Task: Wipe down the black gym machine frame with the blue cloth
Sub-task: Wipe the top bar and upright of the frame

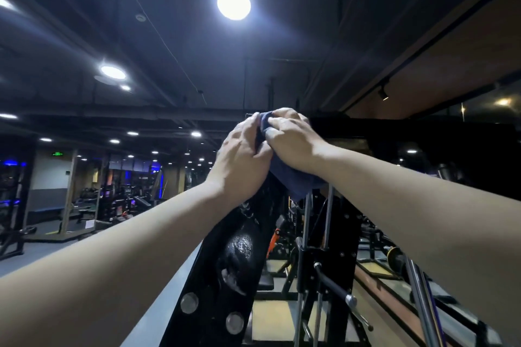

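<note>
High on the sloping black gym machine frame [225,270], glossy with wet smears, both hands, left hand [242,155] and right hand [290,139], meet and clutch the bunched dark-blue cloth [293,180].

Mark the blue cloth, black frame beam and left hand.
blue cloth [296,180]: head view, on the hanging fold.
black frame beam [214,284]: head view, on its slanted front face.
left hand [242,155]: head view, on the back of the hand.
</note>
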`<state>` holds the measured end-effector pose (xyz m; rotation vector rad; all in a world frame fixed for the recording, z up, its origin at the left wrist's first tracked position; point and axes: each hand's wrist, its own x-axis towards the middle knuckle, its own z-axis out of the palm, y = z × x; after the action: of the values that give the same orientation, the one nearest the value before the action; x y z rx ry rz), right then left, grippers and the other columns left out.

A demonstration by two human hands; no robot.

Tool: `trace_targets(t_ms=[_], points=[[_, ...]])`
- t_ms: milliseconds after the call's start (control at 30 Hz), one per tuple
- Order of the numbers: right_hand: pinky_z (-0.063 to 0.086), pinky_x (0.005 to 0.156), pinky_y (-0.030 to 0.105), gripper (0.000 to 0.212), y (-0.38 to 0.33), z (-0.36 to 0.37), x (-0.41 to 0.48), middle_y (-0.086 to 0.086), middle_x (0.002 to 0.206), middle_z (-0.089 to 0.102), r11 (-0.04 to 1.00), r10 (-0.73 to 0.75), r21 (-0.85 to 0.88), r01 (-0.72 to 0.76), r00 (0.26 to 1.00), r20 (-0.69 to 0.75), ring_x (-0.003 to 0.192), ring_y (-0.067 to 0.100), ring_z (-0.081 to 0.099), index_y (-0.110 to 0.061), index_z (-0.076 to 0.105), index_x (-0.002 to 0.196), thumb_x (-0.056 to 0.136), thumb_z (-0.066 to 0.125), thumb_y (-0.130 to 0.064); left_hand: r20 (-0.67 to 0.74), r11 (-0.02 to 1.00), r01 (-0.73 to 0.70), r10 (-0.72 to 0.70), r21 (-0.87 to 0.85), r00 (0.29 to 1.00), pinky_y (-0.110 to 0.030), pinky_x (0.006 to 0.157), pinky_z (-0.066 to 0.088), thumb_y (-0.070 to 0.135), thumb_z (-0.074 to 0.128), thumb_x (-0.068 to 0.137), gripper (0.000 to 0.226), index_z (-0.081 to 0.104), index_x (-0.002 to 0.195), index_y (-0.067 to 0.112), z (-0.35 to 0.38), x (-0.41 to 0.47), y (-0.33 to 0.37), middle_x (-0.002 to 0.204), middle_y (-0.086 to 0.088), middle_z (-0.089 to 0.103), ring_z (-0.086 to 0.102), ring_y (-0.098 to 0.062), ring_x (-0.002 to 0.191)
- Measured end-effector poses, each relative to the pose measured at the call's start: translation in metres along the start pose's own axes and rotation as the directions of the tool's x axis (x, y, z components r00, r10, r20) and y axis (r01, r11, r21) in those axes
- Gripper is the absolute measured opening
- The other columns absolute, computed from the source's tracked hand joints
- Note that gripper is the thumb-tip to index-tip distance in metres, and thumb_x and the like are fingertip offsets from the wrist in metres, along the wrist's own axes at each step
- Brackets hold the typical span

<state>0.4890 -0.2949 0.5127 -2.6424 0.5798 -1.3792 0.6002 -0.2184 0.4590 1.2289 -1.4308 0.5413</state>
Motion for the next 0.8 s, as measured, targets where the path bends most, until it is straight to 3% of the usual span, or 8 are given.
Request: trace_targets(t_ms=[100,167,233,300,367,467,600,800], points=[[0.049,0.077,0.031,0.021,-0.005,-0.001,-0.013,0.011,0.086,0.063,0.717,0.035,0.69,-0.098,0.994,0.105,0.082,0.019,0.061,-0.004,0.063,0.085,0.077,0.047,-0.014,0.072,0.996,-0.026,0.032,-0.083,0.997,-0.036,0.126,0.017,0.033,0.03,0.091,0.069,0.031,0.157,0.012,0.017,-0.007,0.026,0.163,-0.005,0.03,0.022,-0.012,0.151],[0.051,0.072,0.026,0.025,0.001,-0.008,-0.02,0.009,0.081,0.064,0.545,0.037,0.827,-0.139,0.989,0.142,0.074,0.017,0.061,-0.005,0.062,0.084,0.082,0.038,0.001,0.125,0.997,-0.035,0.026,0.069,0.992,-0.035,0.127,0.004,0.034,0.028,0.098,0.07,0.014,0.16,0.005,0.03,-0.007,0.034,0.169,-0.012,0.01,0.004,-0.018,0.156],[0.055,0.082,0.028,0.035,0.008,-0.016,-0.022,0.013,0.102,0.071,0.509,0.113,0.846,-0.159,0.987,0.117,0.09,0.02,0.068,-0.007,0.067,0.102,0.081,0.04,0.001,0.162,0.976,0.032,-0.068,0.217,0.984,-0.032,0.126,-0.008,0.043,0.036,0.104,0.077,-0.003,0.16,0.006,0.041,-0.008,0.035,0.169,-0.009,-0.007,-0.011,-0.019,0.156],[0.049,0.104,0.031,0.044,0.027,-0.025,-0.015,0.013,0.129,0.066,0.762,0.146,0.644,-0.072,0.987,-0.063,0.116,0.02,0.063,-0.01,0.067,0.121,0.082,0.047,-0.004,0.147,0.945,0.004,-0.056,0.328,0.988,-0.035,0.126,-0.006,0.049,0.048,0.099,0.089,-0.004,0.16,0.01,0.048,-0.01,0.032,0.169,-0.008,-0.007,-0.012,-0.021,0.155],[0.034,0.116,0.031,0.042,0.05,-0.036,-0.007,0.008,0.144,0.056,0.998,0.002,0.062,0.015,0.962,-0.272,0.134,0.02,0.049,-0.012,0.06,0.134,0.094,0.048,-0.01,0.097,0.911,-0.087,0.052,0.403,0.994,-0.042,0.126,0.011,0.047,0.061,0.088,0.09,0.011,0.158,0.016,0.05,-0.013,0.027,0.164,-0.007,0.012,0.005,-0.026,0.154],[0.014,0.125,0.035,0.051,0.082,-0.042,0.001,0.005,0.161,0.035,0.877,-0.084,-0.48,-0.027,0.974,-0.209,0.15,0.022,0.026,-0.016,0.037,0.154,0.106,0.034,-0.033,0.036,0.912,-0.12,0.115,0.392,0.993,-0.038,0.12,0.025,0.043,0.064,0.08,0.077,0.032,0.147,0.022,0.04,-0.011,0.02,0.149,-0.001,0.036,0.027,-0.023,0.142],[0.008,0.126,0.04,0.073,0.101,-0.022,0.007,0.003,0.158,0.041,0.781,-0.122,-0.622,-0.045,0.967,-0.222,0.15,0.022,0.027,-0.017,0.039,0.153,0.098,0.004,-0.051,-0.112,0.945,-0.072,0.113,0.319,0.987,-0.037,0.113,0.032,0.04,0.055,0.077,0.063,0.044,0.137,0.022,0.028,0.003,0.002,0.138,0.001,0.048,0.036,-0.023,0.134],[0.032,0.118,0.048,0.06,0.106,-0.018,0.016,0.01,0.133,0.063,0.784,-0.285,-0.621,0.001,0.889,-0.359,0.129,0.032,0.054,-0.01,0.059,0.135,0.101,0.022,-0.043,-0.092,0.906,-0.086,0.136,0.414,0.986,-0.044,0.119,0.027,0.065,0.046,0.075,0.067,0.049,0.127,0.023,0.047,0.057,0.016,0.141,0.002,0.047,0.03,-0.026,0.144]])
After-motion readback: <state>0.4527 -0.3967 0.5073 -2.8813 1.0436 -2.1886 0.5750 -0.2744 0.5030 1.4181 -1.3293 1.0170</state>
